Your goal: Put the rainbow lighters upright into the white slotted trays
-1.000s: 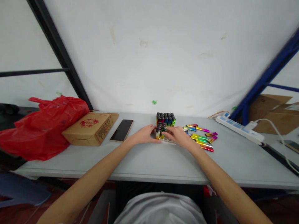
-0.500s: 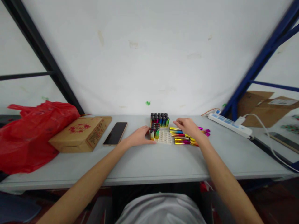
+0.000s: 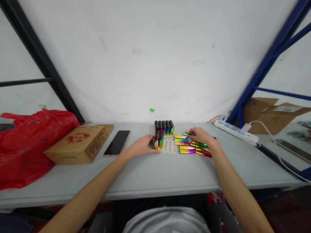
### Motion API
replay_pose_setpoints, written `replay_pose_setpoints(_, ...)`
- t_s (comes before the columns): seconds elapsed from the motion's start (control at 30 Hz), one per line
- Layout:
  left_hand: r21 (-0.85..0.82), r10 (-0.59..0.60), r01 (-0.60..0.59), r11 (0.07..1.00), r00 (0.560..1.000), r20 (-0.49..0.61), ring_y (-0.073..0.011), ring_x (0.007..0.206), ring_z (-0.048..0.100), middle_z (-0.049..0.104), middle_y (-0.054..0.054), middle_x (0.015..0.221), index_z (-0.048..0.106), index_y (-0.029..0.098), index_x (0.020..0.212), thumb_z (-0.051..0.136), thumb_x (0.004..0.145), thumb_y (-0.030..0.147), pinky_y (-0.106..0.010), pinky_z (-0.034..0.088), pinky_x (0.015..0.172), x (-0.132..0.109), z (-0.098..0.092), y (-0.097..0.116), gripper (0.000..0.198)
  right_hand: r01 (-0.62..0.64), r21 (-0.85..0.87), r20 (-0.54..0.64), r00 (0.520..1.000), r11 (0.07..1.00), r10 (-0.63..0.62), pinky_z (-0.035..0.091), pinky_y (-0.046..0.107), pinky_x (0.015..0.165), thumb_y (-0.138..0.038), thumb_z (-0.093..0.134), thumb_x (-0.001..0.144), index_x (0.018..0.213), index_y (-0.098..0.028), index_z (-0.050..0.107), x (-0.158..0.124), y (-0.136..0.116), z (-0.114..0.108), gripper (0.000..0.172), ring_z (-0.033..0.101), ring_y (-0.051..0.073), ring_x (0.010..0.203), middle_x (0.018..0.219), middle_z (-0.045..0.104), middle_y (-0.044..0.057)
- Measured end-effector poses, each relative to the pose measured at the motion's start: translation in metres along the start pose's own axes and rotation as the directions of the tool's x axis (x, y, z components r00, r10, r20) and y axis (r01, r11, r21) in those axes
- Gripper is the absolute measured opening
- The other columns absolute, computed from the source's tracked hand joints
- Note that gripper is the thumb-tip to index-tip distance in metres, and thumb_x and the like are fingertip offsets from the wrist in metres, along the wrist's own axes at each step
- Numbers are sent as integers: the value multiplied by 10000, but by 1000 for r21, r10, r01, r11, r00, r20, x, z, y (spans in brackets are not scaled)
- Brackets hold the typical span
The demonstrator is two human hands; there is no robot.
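The left hand point(image 3: 143, 146) is curving, half-open, around the upright black-capped, shiny multicoloured sticks point(image 3: 159, 140) at the left end of the studded white plastic tray point(image 3: 169, 145); whether it is pressing is unclear. The right hand point(image 3: 199, 134) is resting among flat, glossy metallic bars point(image 3: 188, 150) lying right of the tray, its grip hidden. Bracing the tray and pinching a single bar is seeming wisest.

A white, pitted tray point(image 3: 169, 146) lay flat, black-topped lighters point(image 3: 160, 142) upright at its left end. Behind stood a block point(image 3: 164, 127) of similar lighters, tightly packed; shiny, many-coloured cases point(image 3: 187, 151) lay loosely on the right.
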State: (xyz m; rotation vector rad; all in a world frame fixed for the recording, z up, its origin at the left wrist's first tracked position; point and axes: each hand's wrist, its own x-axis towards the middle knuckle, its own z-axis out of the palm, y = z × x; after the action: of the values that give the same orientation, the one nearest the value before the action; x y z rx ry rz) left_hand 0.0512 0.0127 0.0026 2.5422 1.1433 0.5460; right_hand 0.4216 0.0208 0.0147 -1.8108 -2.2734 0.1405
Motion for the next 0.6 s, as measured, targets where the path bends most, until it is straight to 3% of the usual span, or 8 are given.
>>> replay_pose_setpoints(0.1, 18, 6, -7, 1000, 1000, 17, -284, 865, 644, 671, -91, 985, 641, 175, 1005, 743, 689, 716, -363, 506, 747, 0, 0, 0, 635, 15, -2, 2, 1000, 1000, -15, 501, 286, 815, -192, 678, 870, 1023, -145, 767, 1, 0, 3, 183, 718, 239, 905, 1015, 782, 121)
replay_pose_setpoints(0.3, -1, 12, -12, 1000, 1000, -2, -292, 888, 650, 683, -91, 988, 651, 181, 986, 750, 675, 718, -372, 509, 784, 0, -1, 1, 628, 62, 153, -283, 959, 986, -16, 474, 305, 826, -300, 476, 993, 1064, -140, 731, 3, -14, 1, 310, 692, 235, 883, 937, 768, 117)
replay_pose_setpoints(0.43, 14, 23, -24, 1000, 1000, 15, -295, 915, 645, 681, -104, 1018, 645, 174, 1012, 736, 688, 736, -379, 507, 805, 1, 0, 0, 654, 93, 335, -373, 927, 938, 42, 443, 307, 707, -445, 424, 996, 888, -171, 703, 4, -30, 2, 406, 643, 218, 739, 769, 701, 61)
replay_pose_setpoints(0.53, 0, 26, -26, 1000, 1000, 10, -290, 909, 642, 679, -99, 1021, 646, 179, 1014, 737, 690, 735, -376, 504, 799, 0, 1, -2, 650, 92, 572, -320, 940, 815, 118, 398, 297, 606, -544, 518, 937, 787, -184, 662, 4, -46, 7, 416, 541, 170, 573, 595, 565, -5)
replay_pose_setpoints(0.6, -6, 29, -29, 1000, 1000, 10, -285, 905, 641, 675, -93, 1015, 644, 180, 1022, 735, 692, 737, -371, 504, 799, 0, 1, -2, 654, 119, 776, -272, 949, 620, 158, 368, 282, 560, -580, 638, 862, 829, -191, 670, 4, -61, 11, 393, 454, 133, 515, 558, 492, -45)
